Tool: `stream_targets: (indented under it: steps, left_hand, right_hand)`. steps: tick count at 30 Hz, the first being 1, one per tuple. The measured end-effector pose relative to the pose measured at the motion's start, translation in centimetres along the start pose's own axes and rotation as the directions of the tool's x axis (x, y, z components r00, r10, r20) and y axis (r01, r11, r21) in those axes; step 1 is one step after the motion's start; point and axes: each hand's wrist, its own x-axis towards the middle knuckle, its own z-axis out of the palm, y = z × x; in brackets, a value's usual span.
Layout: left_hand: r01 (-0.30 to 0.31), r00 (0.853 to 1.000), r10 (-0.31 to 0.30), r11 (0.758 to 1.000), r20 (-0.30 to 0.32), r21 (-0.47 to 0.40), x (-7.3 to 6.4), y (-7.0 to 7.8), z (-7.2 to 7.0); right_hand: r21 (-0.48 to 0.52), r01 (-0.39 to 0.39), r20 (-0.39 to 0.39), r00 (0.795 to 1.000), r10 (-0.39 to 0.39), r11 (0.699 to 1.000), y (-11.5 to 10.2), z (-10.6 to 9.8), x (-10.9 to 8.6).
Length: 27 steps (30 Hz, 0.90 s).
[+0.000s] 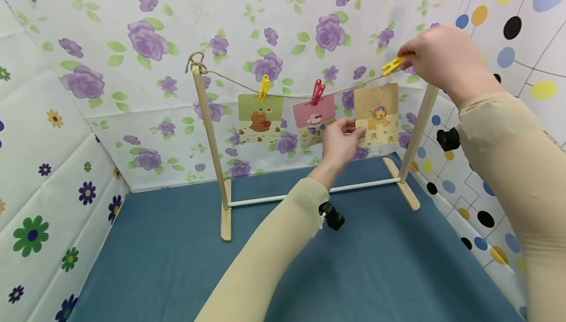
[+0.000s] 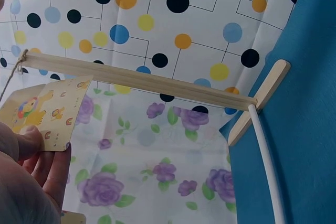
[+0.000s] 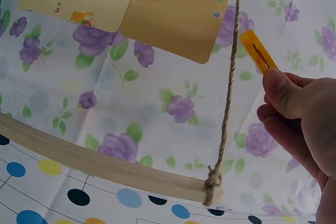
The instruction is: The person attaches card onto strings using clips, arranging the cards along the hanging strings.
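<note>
My left hand [image 1: 339,141] pinches the lower left edge of a tan lion card [image 1: 376,115], held upright just below the twine [image 1: 292,97]. Between the thumb and fingers of my right hand [image 1: 446,59] is a yellow clothespin [image 1: 393,65], its tip close to the line above the card's right side. In the right wrist view a gap shows between this clothespin [image 3: 257,51] and the twine [image 3: 231,77]. To the left, a green bear card [image 1: 261,120] hangs under another yellow clothespin [image 1: 264,87], and a pink card [image 1: 315,118] hangs under a red clothespin [image 1: 317,92].
Two wooden posts, the left post [image 1: 210,135] and the right post [image 1: 419,132], carry the twine. A white rod [image 1: 256,200] joins their feet above the blue tabletop [image 1: 168,263]. Behind stands a floral backdrop [image 1: 177,12], with patterned sheets on both sides.
</note>
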Motion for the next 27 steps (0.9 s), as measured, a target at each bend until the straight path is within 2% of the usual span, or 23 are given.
stream_targets:
  steps: [15,27]
  left_hand:
    - [0.015,1.000,-0.015,1.000,-0.001,-0.007,0.1,-0.2,0.1]
    - [-0.008,1.000,0.008,1.000,0.003,0.027,0.1,-0.8,-0.1]
  right_hand:
    - [-0.058,0.044,0.078,0.996,-0.039,0.997,-0.8,0.2,0.9]
    - [-0.079,0.113,0.119,0.988,-0.103,0.990,-0.8,0.3,1.1]
